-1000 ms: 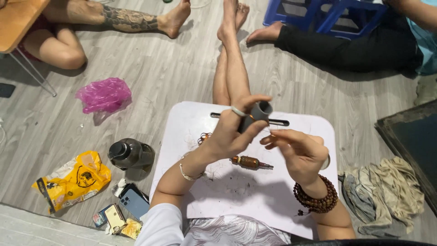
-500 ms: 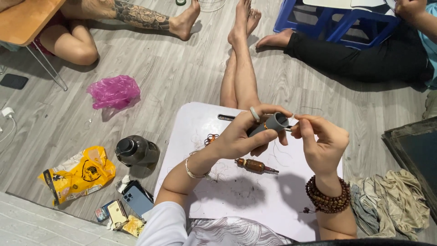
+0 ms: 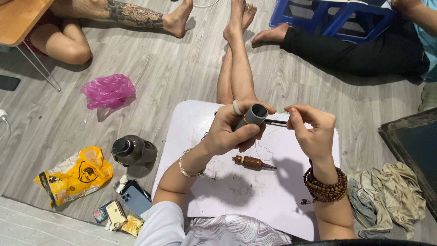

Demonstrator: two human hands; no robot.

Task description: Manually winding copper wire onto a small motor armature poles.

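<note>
My left hand (image 3: 230, 130) grips a grey hollow cylinder (image 3: 253, 115) with copper winding showing at its rim, held above a white board (image 3: 268, 191) on my lap. My right hand (image 3: 312, 132) is close beside it with thumb and forefinger pinched on a thin copper wire (image 3: 280, 114) that runs from the cylinder. Below both hands a small motor armature (image 3: 249, 161) with copper coils and a shaft lies on the board. A dark slim tool (image 3: 275, 122) lies behind the hands, partly hidden. Loose wire strands lie scattered on the board.
On the wood floor to my left are a dark bottle (image 3: 132, 150), a yellow bag (image 3: 75, 175), a phone (image 3: 135, 198), small packets and a pink plastic bag (image 3: 109, 91). Other people's legs and a blue stool (image 3: 332, 16) lie ahead. Crumpled cloth (image 3: 391, 196) and a dark frame (image 3: 414, 141) sit right.
My left hand has tilted the cylinder so its open end faces up. My right hand has come up beside it and pinches the wire. The view has shifted slightly.
</note>
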